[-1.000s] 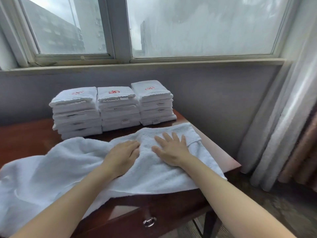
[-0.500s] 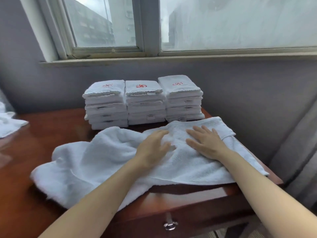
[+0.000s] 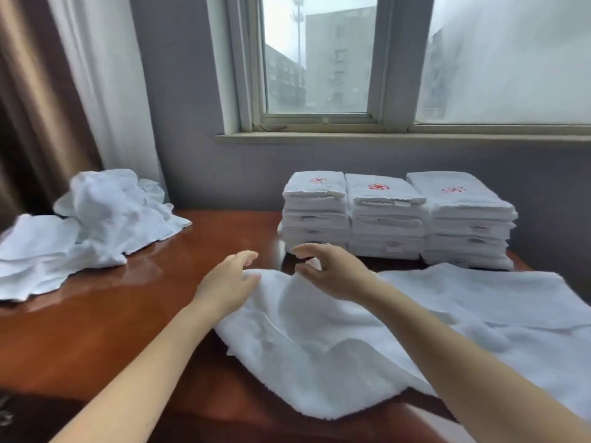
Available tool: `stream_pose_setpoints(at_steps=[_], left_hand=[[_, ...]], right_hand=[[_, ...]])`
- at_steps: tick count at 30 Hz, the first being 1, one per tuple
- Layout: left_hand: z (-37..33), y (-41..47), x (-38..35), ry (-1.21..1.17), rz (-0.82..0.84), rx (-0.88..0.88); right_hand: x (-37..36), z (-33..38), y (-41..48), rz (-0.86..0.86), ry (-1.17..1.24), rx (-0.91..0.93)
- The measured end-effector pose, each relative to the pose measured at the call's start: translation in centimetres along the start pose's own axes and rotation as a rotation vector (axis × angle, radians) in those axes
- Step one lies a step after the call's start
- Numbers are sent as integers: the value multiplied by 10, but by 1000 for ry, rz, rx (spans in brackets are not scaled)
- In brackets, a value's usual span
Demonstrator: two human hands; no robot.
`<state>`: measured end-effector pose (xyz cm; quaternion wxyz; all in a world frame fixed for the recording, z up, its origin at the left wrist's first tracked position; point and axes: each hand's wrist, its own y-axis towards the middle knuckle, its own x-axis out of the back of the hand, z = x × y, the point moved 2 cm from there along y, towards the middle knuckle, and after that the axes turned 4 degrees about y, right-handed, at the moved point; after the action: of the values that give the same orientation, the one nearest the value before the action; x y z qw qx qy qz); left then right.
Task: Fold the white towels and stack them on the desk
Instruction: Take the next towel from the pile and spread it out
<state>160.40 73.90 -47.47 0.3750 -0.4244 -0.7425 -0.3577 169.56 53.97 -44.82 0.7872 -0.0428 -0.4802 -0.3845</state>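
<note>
A white towel [image 3: 319, 346] lies spread and rumpled over the right half of the wooden desk [image 3: 128, 314]. My left hand [image 3: 230, 279] is at the towel's far left corner, fingers stretched forward and thumb touching the cloth. My right hand [image 3: 332, 273] hovers just right of it over a raised hump in the towel's far edge, fingers loosely curved and thumb apart from them, holding nothing that I can see. Three stacks of folded white towels with red emblems [image 3: 385, 219] stand side by side at the back of the desk.
A heap of unfolded white towels [image 3: 89, 225] lies at the desk's back left, by the curtain [image 3: 105, 84]. Bare wood shows between that heap and my hands. The wall and window sill [image 3: 383, 135] run behind the stacks.
Both hands have lifted off the middle of the towel and moved left to its far left corner. My view has swung left, so the unfolded heap is now in sight.
</note>
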Motion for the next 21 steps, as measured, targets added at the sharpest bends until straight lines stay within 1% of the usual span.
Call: stream_pose_setpoints(at_steps=[2, 4, 6, 8, 10, 14, 15, 18, 19, 21], left_hand=[[21, 1, -2, 61, 87, 98], [31, 1, -6, 53, 141, 150], [32, 1, -10, 31, 162, 154], [27, 1, -11, -71, 160, 136], [24, 3, -8, -239, 123, 115], [16, 13, 7, -446, 66, 147], [13, 15, 11, -488, 78, 180], [8, 17, 22, -656, 240, 360], [6, 17, 26, -681, 264, 377], [3, 17, 34, -646, 222, 310]], right_hand=[[-16, 14, 23, 57, -99, -34], [-29, 23, 45, 127, -230, -64], [-40, 24, 60, 270, -350, -100], [-47, 22, 68, 432, -363, -134], [-47, 20, 73, 494, -253, -149], [-31, 23, 75, 441, -132, -124], [-26, 25, 75, 405, -65, -114], [-11, 40, 73, 305, 168, -55], [-7, 44, 71, 313, 222, -37], [1, 50, 67, 396, 316, -45]])
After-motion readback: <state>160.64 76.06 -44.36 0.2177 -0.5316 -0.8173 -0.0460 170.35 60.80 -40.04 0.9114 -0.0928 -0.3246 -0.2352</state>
